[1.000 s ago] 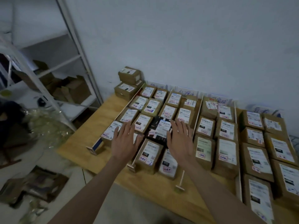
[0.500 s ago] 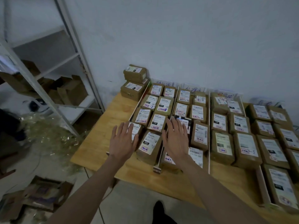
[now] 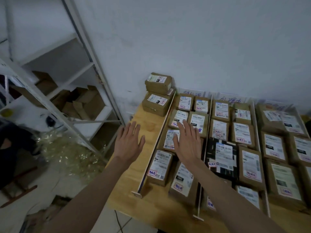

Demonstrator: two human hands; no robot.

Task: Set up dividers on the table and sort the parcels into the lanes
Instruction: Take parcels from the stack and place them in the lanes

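Right hand (image 3: 187, 145): covers part of the labels on two parcels in the leftmost lane; contact with them cannot be determined.
Left hand (image 3: 128, 143): contact with the tabletop (image 3: 148, 157) cannot be determined.
Parcel labels (image 3: 218, 130): print blurred, unreadable.
Lane signs (image 3: 230, 99): at the wall, lower portions hidden behind the back row of parcels; handwriting too small to read.
Right-hand parcels (image 3: 303, 148): cut off by the right edge of the frame.
Tabletop near edge: cut off at the bottom of the frame.
Shelf boxes (image 3: 84, 103): upper left, dim, contents indeterminate.
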